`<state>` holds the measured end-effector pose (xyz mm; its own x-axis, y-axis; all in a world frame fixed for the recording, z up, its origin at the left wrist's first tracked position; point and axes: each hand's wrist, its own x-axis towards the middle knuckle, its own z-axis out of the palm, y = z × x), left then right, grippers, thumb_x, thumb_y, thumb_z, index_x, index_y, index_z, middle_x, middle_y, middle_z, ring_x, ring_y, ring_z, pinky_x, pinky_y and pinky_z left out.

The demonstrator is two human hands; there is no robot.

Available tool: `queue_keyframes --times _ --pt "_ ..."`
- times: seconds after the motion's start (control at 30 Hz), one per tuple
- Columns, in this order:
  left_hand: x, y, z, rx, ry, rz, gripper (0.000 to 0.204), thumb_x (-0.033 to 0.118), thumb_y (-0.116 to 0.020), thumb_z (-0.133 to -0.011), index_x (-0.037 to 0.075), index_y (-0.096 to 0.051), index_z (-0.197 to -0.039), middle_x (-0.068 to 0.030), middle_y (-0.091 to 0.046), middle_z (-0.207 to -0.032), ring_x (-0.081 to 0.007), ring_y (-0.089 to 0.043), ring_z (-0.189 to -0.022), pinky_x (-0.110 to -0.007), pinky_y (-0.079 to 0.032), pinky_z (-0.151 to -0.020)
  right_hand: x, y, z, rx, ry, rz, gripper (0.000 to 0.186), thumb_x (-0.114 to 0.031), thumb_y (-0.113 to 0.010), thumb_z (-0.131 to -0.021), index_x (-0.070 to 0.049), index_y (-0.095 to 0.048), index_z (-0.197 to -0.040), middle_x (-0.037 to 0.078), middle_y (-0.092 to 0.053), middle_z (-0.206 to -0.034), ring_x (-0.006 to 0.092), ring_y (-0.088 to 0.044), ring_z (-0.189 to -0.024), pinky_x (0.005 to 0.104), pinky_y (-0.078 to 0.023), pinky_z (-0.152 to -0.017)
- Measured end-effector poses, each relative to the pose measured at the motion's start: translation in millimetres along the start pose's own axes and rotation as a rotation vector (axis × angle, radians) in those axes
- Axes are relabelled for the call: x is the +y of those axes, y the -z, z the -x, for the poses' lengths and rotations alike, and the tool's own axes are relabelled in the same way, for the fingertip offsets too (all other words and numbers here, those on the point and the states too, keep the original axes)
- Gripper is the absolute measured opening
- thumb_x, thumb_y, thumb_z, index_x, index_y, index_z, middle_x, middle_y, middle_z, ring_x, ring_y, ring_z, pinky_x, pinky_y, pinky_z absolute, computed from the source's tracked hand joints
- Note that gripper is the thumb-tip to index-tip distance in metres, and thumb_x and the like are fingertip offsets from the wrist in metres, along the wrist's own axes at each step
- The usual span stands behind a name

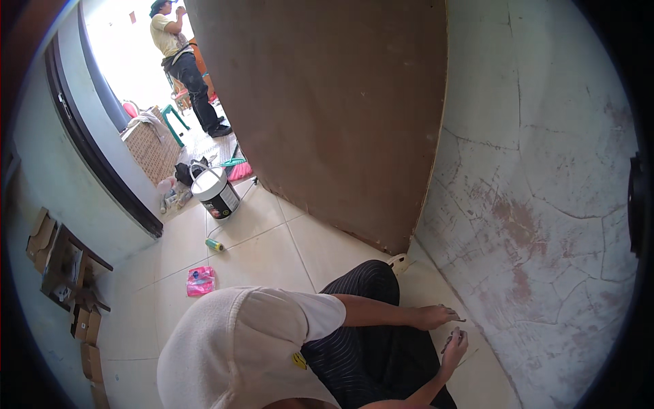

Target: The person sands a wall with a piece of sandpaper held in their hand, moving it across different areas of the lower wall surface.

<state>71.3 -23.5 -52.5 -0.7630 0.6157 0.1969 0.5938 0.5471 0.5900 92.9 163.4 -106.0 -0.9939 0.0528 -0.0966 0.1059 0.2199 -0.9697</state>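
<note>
Dark scrap [463,320] at the fingers of the left hand [432,317]

From afar I see the cracked wall [524,204] on the right, the brown panel [340,109] ahead and the right hand [456,345] just below the left. The right fingers curl, grip unclear; I cannot tell whether the left ones pinch the scrap. I judge it light, perhaps crumbly, best held by one end.

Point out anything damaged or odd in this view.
The right-hand wall looks damaged: branching cracks run across it, and rough reddish-brown patches interrupt its pale surface.
</note>
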Motion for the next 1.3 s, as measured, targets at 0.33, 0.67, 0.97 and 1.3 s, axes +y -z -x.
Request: queue_keyframes --times 0.33,0.67,0.97,1.3 --pt "-16 -10 3 -0.016 0.061 -0.020 0.055 -0.005 -0.051 -0.081 -0.001 -0.045 -0.136 -0.0204 -0.054 -0.130 -0.0368 -0.055 -0.117 -0.046 -0.044 -0.097 16 -7 -4 -0.013 0.036 0.166 0.029 -0.029 -0.054 -0.097 -0.001 -0.056 -0.088 0.003 -0.048 -0.060 0.0115 -0.045 -0.043 0.0295 -0.034 -0.038" --pt "-11 -11 3 0.014 0.024 -0.055 0.053 -0.006 -0.058 -0.075 -0.002 -0.049 -0.127 -0.0192 -0.057 -0.122 -0.0352 -0.055 -0.116 -0.045 -0.048 -0.094 18 -3 1 -0.014 0.037 0.219 0.030 -0.030 -0.054 -0.097 -0.001 -0.058 -0.091 0.004 -0.050 -0.061 0.0122 -0.047 -0.046 0.0305 -0.036 -0.039" --pt "-21 -16 6 0.034 0.046 -0.054 0.054 -0.006 -0.058 -0.075 -0.002 -0.049 -0.128 -0.0210 -0.056 -0.123 -0.0369 -0.055 -0.116 -0.045 -0.047 -0.095 -28 -9 15 -0.075 -0.081 0.300 0.031 -0.026 -0.056 -0.096 0.005 -0.058 -0.092 0.016 -0.060 -0.068 0.0256 -0.056 -0.061 0.0413 -0.044 -0.063" --pt "-17 -10 4 0.011 0.040 -0.053 0.054 -0.007 -0.056 -0.075 -0.003 -0.049 -0.129 -0.0220 -0.056 -0.124 -0.0367 -0.056 -0.115 -0.045 -0.048 -0.095 -27 -6 16 -0.093 -0.054 0.326 0.031 -0.026 -0.057 -0.095 0.005 -0.059 -0.093 0.018 -0.062 -0.070 0.0282 -0.059 -0.062 0.0426 -0.045 -0.064"
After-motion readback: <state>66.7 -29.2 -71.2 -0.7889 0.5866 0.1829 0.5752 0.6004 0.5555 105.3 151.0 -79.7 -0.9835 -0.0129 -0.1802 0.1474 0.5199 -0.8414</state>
